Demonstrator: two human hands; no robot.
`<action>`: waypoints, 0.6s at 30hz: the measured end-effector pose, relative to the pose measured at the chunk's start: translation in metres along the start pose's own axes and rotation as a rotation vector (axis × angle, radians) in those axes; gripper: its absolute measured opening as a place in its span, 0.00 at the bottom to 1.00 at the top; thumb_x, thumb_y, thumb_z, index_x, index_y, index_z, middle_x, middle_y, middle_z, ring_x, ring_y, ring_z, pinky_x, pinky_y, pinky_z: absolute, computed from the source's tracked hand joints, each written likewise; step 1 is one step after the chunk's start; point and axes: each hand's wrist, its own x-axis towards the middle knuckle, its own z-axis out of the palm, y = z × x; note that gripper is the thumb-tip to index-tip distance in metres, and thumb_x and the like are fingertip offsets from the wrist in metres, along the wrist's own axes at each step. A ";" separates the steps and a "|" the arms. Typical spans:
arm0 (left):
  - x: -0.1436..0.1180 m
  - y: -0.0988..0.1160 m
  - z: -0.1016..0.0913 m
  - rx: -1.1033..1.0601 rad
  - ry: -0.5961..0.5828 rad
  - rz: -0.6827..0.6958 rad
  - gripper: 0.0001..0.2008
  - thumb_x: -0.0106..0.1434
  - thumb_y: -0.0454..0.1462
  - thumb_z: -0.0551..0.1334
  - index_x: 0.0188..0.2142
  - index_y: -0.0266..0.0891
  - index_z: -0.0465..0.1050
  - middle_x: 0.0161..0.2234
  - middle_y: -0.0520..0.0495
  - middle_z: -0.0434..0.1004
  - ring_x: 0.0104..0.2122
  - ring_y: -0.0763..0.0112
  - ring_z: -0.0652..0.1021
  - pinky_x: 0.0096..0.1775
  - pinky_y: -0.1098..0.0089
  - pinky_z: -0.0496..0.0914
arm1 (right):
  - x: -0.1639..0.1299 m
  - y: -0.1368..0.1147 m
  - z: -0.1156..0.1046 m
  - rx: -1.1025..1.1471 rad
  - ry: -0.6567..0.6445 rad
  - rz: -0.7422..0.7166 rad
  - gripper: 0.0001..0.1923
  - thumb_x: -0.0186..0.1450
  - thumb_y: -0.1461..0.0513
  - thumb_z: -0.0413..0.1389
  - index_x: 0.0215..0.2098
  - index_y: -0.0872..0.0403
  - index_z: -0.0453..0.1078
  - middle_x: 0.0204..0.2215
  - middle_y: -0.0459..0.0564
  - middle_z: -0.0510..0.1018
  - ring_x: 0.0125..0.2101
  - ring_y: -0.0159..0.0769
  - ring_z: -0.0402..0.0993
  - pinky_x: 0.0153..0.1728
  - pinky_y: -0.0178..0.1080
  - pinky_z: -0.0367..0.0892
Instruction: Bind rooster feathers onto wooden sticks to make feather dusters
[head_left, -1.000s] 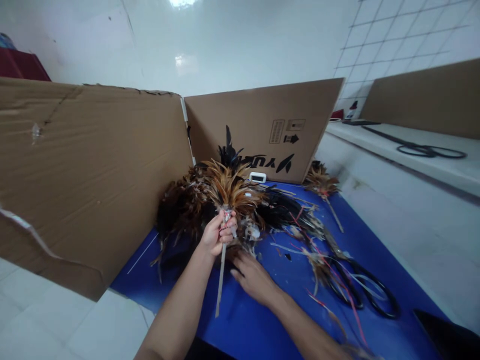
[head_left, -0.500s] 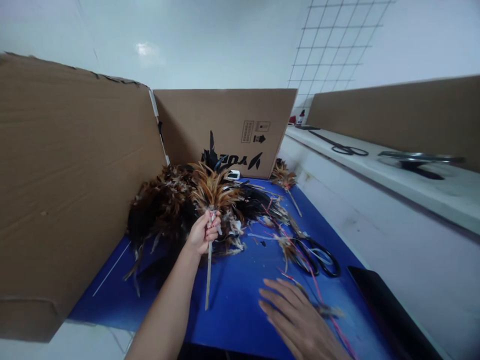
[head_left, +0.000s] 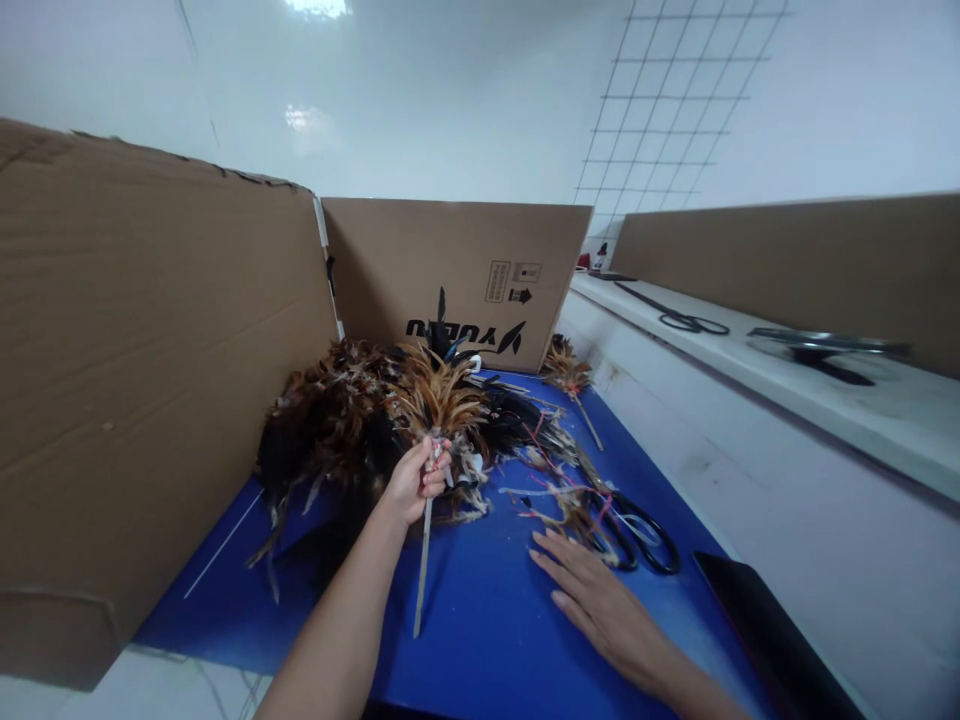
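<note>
My left hand (head_left: 420, 480) is closed round the stick of a feather duster (head_left: 439, 395), just below its golden-brown feathers. A dark plume stands up behind these, and the bare stick points down toward me. Palm down, with fingers stretched out, my right hand (head_left: 585, 595) lies low over the blue table (head_left: 487, 620). Its fingertips are beside a small clump of loose feathers (head_left: 574, 510) and pink string. Black-handled scissors (head_left: 645, 535) lie just beyond that hand. Behind the duster spreads a heap of brown and black feathers (head_left: 330, 420).
Cardboard panels stand on the left (head_left: 165, 350) and at the back (head_left: 420, 260). Another feather duster (head_left: 574, 375) rests near the far right corner. A black flat object (head_left: 765, 630) lies along the right edge. On the white ledge (head_left: 810, 390) are more scissors (head_left: 690, 322).
My right hand has moved forward, and the feather clump and pink string have shifted away from me toward the scissors. My left hand still grips the duster. The view has tilted slightly upward.
</note>
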 end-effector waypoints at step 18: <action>0.006 -0.019 0.003 0.056 -0.014 -0.066 0.17 0.60 0.45 0.58 0.39 0.30 0.67 0.23 0.53 0.59 0.14 0.88 0.53 0.13 0.84 0.45 | 0.155 0.032 0.022 -0.105 0.410 0.057 0.16 0.64 0.64 0.45 0.46 0.57 0.69 0.45 0.57 0.73 0.49 0.43 0.66 0.50 0.47 0.62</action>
